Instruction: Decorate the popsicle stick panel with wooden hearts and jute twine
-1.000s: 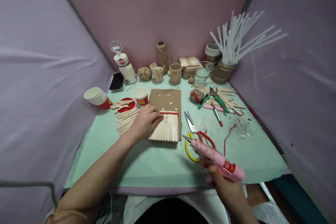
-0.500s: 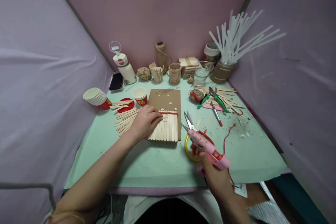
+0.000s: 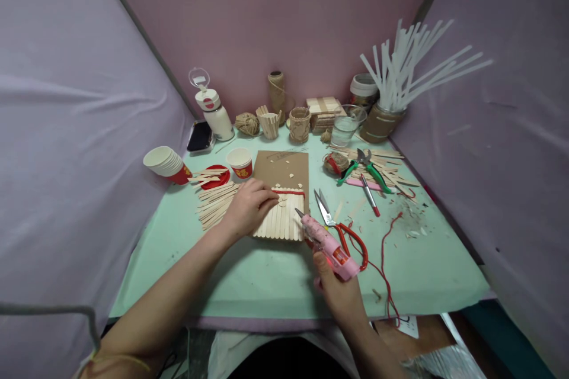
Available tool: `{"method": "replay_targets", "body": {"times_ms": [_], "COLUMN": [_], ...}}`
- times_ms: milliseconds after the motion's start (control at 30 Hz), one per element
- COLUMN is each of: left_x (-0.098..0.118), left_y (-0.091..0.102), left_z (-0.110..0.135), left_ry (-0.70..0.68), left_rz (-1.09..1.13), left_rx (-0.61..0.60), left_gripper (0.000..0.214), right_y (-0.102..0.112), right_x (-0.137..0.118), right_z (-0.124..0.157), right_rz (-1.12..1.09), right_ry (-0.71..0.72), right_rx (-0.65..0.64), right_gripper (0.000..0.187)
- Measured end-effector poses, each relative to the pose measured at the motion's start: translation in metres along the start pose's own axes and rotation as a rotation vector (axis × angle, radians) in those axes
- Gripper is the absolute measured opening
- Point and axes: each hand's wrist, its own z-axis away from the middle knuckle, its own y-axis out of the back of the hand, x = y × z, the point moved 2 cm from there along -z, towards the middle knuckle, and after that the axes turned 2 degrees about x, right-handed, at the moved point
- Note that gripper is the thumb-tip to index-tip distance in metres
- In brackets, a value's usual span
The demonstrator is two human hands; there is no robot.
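My right hand (image 3: 340,290) is wrapped around a pink hot glue gun (image 3: 329,246), whose nozzle points over the right part of a panel of craft sticks (image 3: 284,222). The sticks lie side by side on a brown cardboard sheet (image 3: 284,167). A strand of red yarn (image 3: 291,192) runs across their upper ends. My left hand (image 3: 249,208) rests over the panel's left side, its fingertips pinched together at the yarn's left end; what they hold, if anything, is hidden. Small wood chips (image 3: 281,202) lie beside those fingertips.
Scissors (image 3: 340,228) with red handles lie right of the panel. Loose craft sticks (image 3: 217,204) and paper cups (image 3: 166,164) are at left. Green-handled pruners (image 3: 364,169), a pen (image 3: 370,195) and a twine ball (image 3: 335,163) sit at right. A glass of water (image 3: 344,129) stands behind.
My right hand has brought the glue gun leftward, from over the scissors to the panel's right part. My left hand stays at the yarn's left end. The view has shifted slightly.
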Motion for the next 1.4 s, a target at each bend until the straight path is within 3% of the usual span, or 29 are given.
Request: {"method": "replay_targets", "body": {"times_ms": [200,1033,1233,1400], "left_x": [0.0,0.002,0.009,0.011], "left_y": [0.0,0.003,0.008,0.009], "left_z": [-0.001,-0.003,0.007,0.01], "left_ry": [0.013,0.035,-0.079,-0.181], "left_rz": [0.012,0.031,-0.042,-0.16], "left_rx": [-0.008,-0.046,0.032,0.015], "left_gripper": [0.016,0.013,0.02,0.019], "right_y": [0.0,0.0,-0.001,0.0], "right_x": [0.0,-0.006,-0.004,-0.002], "right_z": [0.0,-0.002,-0.002,-0.002], "right_rz": [-0.107,-0.158,-0.179,-0.169], "right_ry": [-0.127,-0.111,-0.111,-0.126], "right_rx": [-0.025,-0.073,-0.085,-0.081], "right_gripper": [0.032,0.043,0.043,0.044]}}
